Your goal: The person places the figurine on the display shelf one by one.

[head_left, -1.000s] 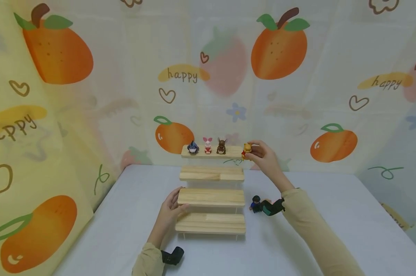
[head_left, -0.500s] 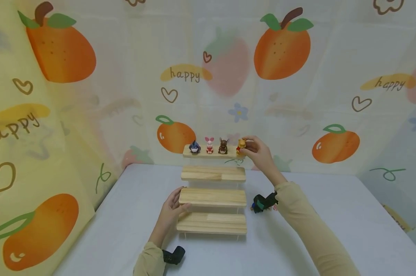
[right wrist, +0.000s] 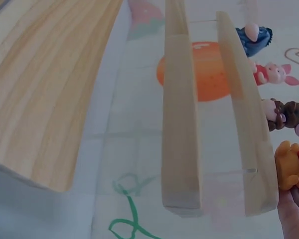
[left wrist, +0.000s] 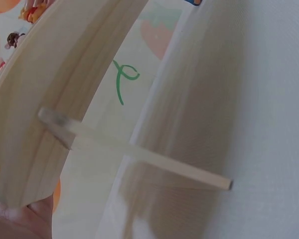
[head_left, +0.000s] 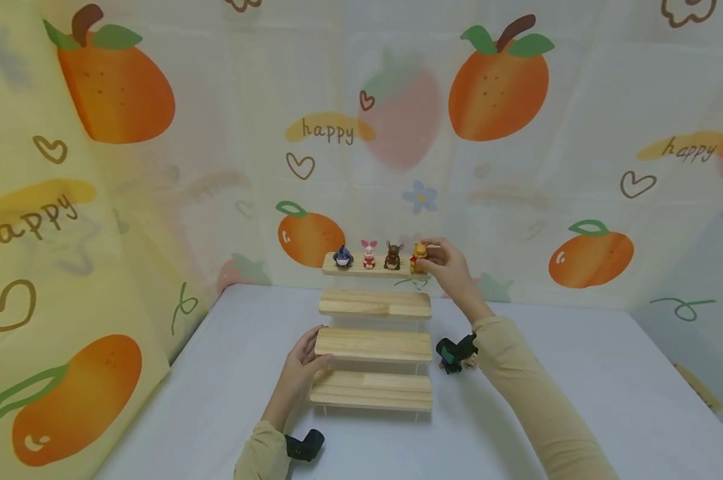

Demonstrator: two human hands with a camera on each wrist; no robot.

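- Top shelf (head_left: 355, 270) of the wooden step stand now has four figs in a row: blue donkey (head_left: 343, 256) at left end, pink piglet (head_left: 369, 254), brown kangaroo (head_left: 393, 256), and the yellow bear (head_left: 419, 257) at the right end.
- My right hand (head_left: 448, 263) pinches the yellow bear, fingers curled on it; bear looks down on the shelf but I haven't let go.
- My left hand (head_left: 301, 363) rests flat-fingered on the left end of the third shelf (head_left: 373, 345), steadying the stand, gripping nothing.
- Left to do, I judge: release the bear; one more small fig (head_left: 466, 361) lies on the white table (head_left: 577, 373) just right of the stand, partly hidden by my wrist cam. Three lower shelves carry nothing.
- Vs 1 s ago: bear was off the right end of the top shelf, in the air; now it's over the shelf beside the kangaroo. Left hand same spot.
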